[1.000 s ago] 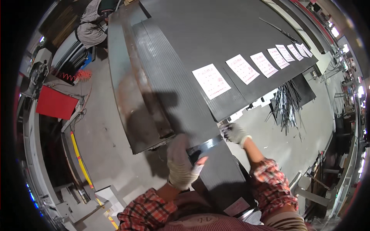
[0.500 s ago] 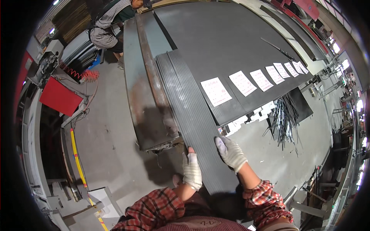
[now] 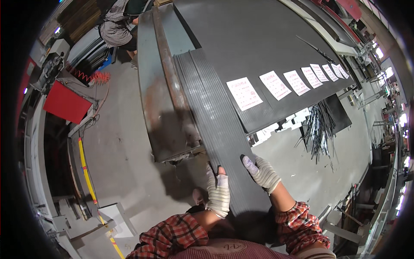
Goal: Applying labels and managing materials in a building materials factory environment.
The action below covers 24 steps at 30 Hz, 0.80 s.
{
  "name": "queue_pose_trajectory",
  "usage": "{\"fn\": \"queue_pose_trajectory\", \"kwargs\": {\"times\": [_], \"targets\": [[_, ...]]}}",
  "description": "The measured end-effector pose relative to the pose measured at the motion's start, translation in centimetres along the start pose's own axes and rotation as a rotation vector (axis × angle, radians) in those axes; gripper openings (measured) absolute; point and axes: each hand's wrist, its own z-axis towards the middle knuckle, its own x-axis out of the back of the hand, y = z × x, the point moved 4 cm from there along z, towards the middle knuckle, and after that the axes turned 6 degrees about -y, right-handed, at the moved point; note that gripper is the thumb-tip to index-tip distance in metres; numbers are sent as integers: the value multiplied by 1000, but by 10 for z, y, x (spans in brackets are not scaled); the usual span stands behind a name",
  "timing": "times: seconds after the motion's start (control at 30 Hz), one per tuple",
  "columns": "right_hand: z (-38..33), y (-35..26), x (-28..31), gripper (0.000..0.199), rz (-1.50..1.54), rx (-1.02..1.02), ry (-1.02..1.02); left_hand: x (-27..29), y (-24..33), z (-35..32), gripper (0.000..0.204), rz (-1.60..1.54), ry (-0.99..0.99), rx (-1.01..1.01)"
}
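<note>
A stack of long, dark grey strips [image 3: 211, 101] runs from the table toward my body, its near end overhanging the table edge. My left hand [image 3: 217, 194], in a striped white work glove with a bare thumb tip, grips the left edge of the stack. On the right edge my right hand [image 3: 263, 175], gloved the same way, holds it with the thumb on top; its other fingers are partly hidden. The far part of the stack rests beside a rusty metal bar [image 3: 166, 64] on the table. The near end lies in shadow against my apron.
The dark tabletop [image 3: 246, 34] carries a row of white printed slips [image 3: 244, 93] and a thin black tool [image 3: 315, 48]. Under its right edge hangs a bundle of thin dark strips [image 3: 320, 127]. A red panel [image 3: 67, 102] stands left. Another person [image 3: 116, 28] bends at the far left.
My left hand has shifted slightly right along the stack's edge, and its thumb lies more over the top. The other person has bent lower. The view has shifted a little.
</note>
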Motion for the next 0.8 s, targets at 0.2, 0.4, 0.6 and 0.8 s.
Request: {"fn": "queue_pose_trajectory", "kwargs": {"times": [0.2,0.4,0.6,0.8], "targets": [[18,31,-5,85,-34,22,-25,0,-14,12,63,-115,-9,-14],[6,26,-3,85,-178,45,-44,-1,-16,7,73,224,121,-156],[17,8,1,81,-194,75,75,2,23,34,78,-63,-47,17],[9,28,-8,81,-75,89,-103,-1,-10,23,79,152,133,-13]]}}
